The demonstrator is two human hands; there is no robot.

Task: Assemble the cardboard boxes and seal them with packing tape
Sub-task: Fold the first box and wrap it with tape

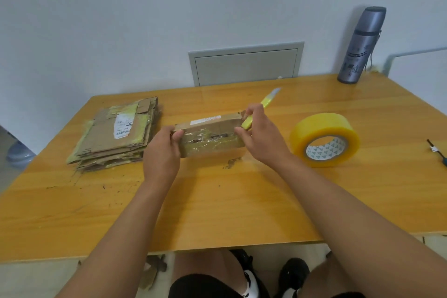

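A small brown cardboard box (pixel 210 136) with clear tape over its near face is held just above the middle of the wooden table (pixel 217 201). My left hand (pixel 162 152) grips its left end, thumb on the front face. My right hand (pixel 260 135) holds the right end and also grips a yellow utility knife (pixel 265 102), whose blade points up and away. A large roll of yellowish packing tape (pixel 325 139) lies on the table to the right of the box. A stack of flattened cardboard boxes (pixel 118 132) lies at the left.
A grey flask (pixel 362 46) stands at the table's back right corner. A small dark tool (pixel 436 151) lies at the right edge. A white wall panel (pixel 245 64) is behind the table. My knees and shoes show under the near edge.
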